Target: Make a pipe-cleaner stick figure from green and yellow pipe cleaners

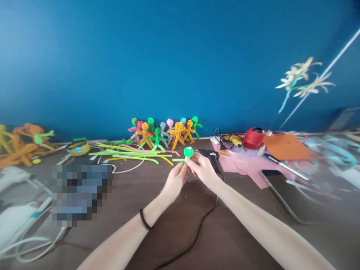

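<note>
Green fuzzy piece (188,152) is pinched by both the left hand (172,182) and right hand (206,171), seemingly for steadiness, above the desk (126,197).

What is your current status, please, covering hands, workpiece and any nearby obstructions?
Left hand and right hand pinching small green pipe-cleaner piece. Black glue gun just beyond right hand. Black cord passing beneath right forearm.

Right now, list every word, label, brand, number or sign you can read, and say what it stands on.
No text can be read.
Glue gun: a pale label, too small to read.
Screen at the left: pixelated, nothing legible.
</note>
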A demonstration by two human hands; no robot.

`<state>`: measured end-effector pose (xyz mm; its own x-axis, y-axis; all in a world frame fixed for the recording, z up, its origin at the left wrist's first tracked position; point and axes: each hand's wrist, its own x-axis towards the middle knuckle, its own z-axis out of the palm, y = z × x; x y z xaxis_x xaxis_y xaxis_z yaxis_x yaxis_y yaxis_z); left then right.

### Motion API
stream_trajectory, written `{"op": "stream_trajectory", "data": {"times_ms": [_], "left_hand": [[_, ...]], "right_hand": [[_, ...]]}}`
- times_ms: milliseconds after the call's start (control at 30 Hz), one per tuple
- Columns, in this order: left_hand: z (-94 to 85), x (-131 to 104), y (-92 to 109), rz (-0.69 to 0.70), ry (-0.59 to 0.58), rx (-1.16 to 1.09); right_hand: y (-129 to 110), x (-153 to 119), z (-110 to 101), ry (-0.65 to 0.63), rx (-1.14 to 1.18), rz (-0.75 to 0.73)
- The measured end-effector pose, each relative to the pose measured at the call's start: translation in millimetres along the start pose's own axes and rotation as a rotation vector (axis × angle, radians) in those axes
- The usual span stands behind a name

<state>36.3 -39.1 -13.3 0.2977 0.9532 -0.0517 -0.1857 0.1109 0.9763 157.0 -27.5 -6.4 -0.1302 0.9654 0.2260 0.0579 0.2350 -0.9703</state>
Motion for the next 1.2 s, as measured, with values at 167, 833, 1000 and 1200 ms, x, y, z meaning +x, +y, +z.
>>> {"op": "stream_trajectory", "data": {"times_ms": [167, 833, 1000, 1200], "left_hand": [[-0.7, -0.5, 1.3, 0.002, 0.016, 0.006], [-18.6, 10.7, 0.5, 0.021, 0.119, -0.030], [-43.5, 23.1, 15.1, 0.102, 0.202, -0.047], [-86.8, 32.2, 40.0, 0.184, 0.356, 0.000]], "right_hand": [[-0.2, -0.6, 1.3, -0.001, 0.019, 0.019], [8.6, 6.2, 2.2, 0.000, 0.084, 0.084], [7.5, 7.2, -2.5, 0.086, 0.026, 0.094], [6.8, 14.8, 0.0, 0.018, -0.128, 0.081]]}}
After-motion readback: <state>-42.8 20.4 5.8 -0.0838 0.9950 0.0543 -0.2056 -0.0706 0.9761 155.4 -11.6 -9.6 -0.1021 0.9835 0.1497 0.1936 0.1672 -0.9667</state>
